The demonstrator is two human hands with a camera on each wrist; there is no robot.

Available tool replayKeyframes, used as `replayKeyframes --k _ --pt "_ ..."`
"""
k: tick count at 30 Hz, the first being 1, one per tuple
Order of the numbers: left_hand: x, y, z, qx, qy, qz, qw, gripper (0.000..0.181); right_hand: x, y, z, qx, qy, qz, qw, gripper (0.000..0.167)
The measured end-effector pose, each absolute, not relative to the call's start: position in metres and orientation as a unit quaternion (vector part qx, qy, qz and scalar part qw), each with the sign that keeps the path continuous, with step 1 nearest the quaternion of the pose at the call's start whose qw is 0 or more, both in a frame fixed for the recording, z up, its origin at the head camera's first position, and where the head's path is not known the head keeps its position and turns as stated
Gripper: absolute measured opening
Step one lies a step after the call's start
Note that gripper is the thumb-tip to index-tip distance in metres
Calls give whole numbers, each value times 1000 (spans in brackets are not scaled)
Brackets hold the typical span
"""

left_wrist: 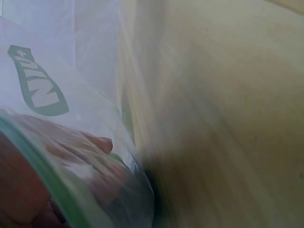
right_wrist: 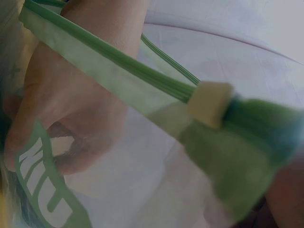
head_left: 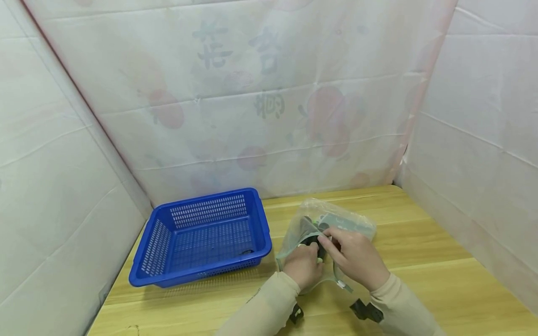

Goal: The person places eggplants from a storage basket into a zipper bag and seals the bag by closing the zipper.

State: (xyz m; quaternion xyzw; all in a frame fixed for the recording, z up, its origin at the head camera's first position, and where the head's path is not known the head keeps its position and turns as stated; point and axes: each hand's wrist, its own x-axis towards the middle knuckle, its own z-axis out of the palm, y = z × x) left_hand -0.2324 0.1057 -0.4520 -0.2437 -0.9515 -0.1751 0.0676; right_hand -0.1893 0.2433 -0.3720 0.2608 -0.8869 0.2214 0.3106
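A clear zip bag (head_left: 290,235) with a green-edged mouth lies on the table, with dark items (head_left: 312,240) inside. My left hand (head_left: 303,267) reaches into its mouth, fingers bent against the dark items; whether it grips one is hidden. Through the plastic, the right wrist view shows the left hand (right_wrist: 76,99) with thumb and finger curled; the left wrist view shows fingers (left_wrist: 102,142) behind the film. With thumb and fingers, my right hand (head_left: 359,259) pinches the bag's edge. A pale slider (right_wrist: 210,104) sits on the green zip strip (right_wrist: 118,61).
To the left stands a blue basket (head_left: 145,252) with a small dark item (head_left: 247,251) inside near its right front corner. The wooden table (head_left: 437,266) extends to the right of the bag. Pale cloth walls (head_left: 235,126) rise behind and at both sides.
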Motion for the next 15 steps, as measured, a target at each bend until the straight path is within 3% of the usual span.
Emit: replayKeyframes --k 7,15 --pt "-234 106 -455 -233 -952 -188 67 19 -189 243 -372 263 -886 220 311 10" --pt "-235 105 -453 -220 -953 -208 32 20 -189 243 -371 263 -888 218 309 11"
